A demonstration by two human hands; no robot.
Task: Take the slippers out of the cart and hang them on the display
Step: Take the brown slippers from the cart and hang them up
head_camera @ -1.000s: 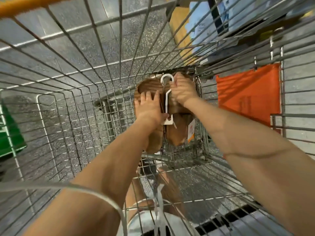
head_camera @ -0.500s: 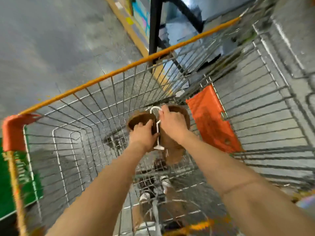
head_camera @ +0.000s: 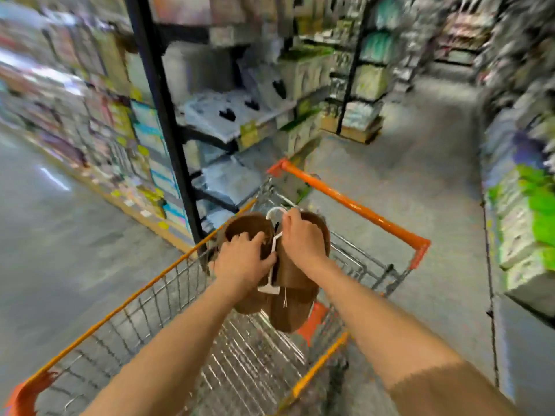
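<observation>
Both hands, left hand [head_camera: 244, 261] and right hand [head_camera: 301, 238], grip brown slippers [head_camera: 295, 301], now raised at frame centre above the cart [head_camera: 186, 349]; hanging remains.

Two bare forearms reach in from the bottom edge, uncovered from the elbows down to the wrists, with no sleeves showing anywhere along them. The left hand [head_camera: 244, 261] and the right hand [head_camera: 301, 240] wear no gloves, rings, watch or bands that can be made out. Motion blur softens the fingers [head_camera: 255, 237], so finer marks cannot be told.
</observation>
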